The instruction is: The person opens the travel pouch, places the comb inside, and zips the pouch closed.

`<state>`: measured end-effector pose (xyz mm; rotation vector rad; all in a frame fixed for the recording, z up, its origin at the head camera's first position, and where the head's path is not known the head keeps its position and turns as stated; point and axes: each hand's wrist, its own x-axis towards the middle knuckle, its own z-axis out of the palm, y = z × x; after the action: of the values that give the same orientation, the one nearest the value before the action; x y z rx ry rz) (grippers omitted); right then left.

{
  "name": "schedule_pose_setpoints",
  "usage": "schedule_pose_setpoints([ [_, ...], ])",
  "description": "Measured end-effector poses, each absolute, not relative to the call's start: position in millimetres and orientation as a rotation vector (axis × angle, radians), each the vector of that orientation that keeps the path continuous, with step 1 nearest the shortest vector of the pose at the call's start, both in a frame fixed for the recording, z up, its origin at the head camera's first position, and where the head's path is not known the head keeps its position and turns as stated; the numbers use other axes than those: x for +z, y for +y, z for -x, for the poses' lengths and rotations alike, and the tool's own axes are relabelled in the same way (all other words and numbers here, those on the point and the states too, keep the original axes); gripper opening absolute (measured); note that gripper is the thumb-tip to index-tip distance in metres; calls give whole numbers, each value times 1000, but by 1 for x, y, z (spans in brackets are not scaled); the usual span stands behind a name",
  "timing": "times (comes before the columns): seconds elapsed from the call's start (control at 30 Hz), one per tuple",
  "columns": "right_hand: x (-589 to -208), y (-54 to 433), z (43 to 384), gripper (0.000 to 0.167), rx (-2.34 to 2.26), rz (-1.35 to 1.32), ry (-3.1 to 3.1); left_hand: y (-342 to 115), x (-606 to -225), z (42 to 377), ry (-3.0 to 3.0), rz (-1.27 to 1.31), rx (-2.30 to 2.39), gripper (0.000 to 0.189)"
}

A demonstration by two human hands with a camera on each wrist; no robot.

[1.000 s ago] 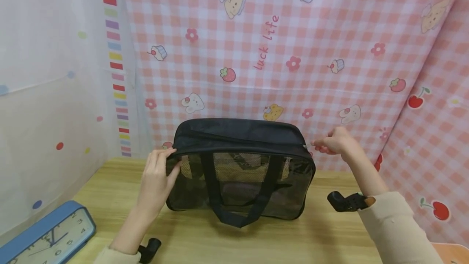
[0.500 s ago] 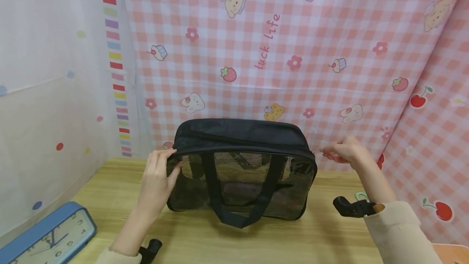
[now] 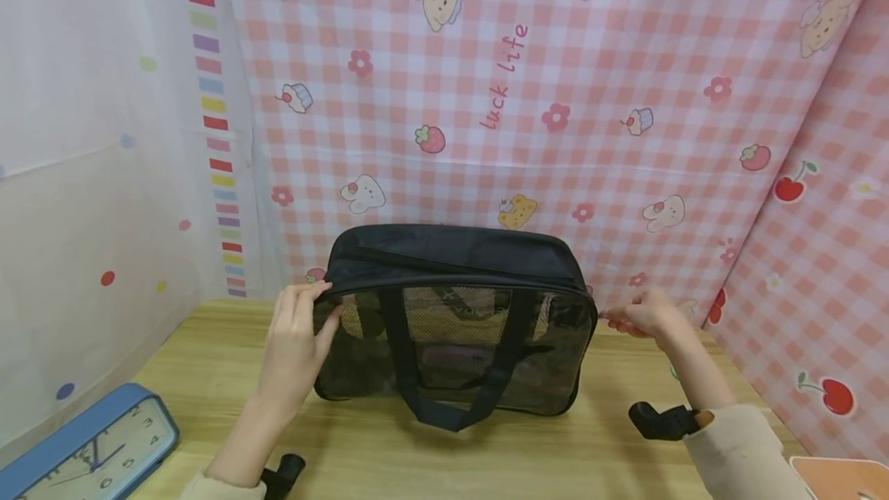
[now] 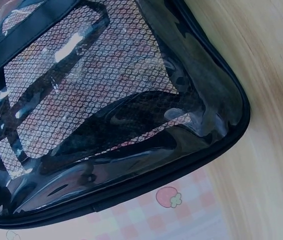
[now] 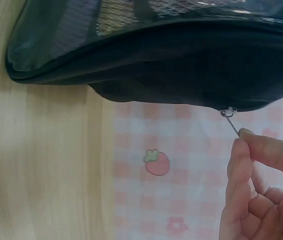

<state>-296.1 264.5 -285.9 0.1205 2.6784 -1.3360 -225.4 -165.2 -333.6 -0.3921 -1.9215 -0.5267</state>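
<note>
A black bag with a see-through front and a strap handle stands upright on the table. My left hand grips its upper left corner, with the thumb on the front and the fingers over the top. Beyond the bag's right side, my right hand pinches a thin metal zipper pull between thumb and fingertips. The pull hangs from a slider at the bag's edge in the right wrist view. In the left wrist view, mesh shows through the clear front. Something purplish lies dimly behind the front panel.
A blue-framed clock lies at the table's left front. An orange item shows at the lower right corner. Checked cloth hangs close behind the bag. Wood-grain tabletop extends before it.
My right hand has moved down along the bag's right end, after shifting slightly right, with the zipper pull. My left hand keeps its grip on the left corner.
</note>
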Motion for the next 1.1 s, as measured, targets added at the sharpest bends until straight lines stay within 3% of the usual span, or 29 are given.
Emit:
schedule_pose_setpoints([
  [0.47,-299,256,295,19,-1285,-190,2658,-167,-332,225,-1920,389,-521,39],
  [1.1,-330,261,291,36,-1530,-82,2302,-170,-336,229,-1941,400,-512,40],
])
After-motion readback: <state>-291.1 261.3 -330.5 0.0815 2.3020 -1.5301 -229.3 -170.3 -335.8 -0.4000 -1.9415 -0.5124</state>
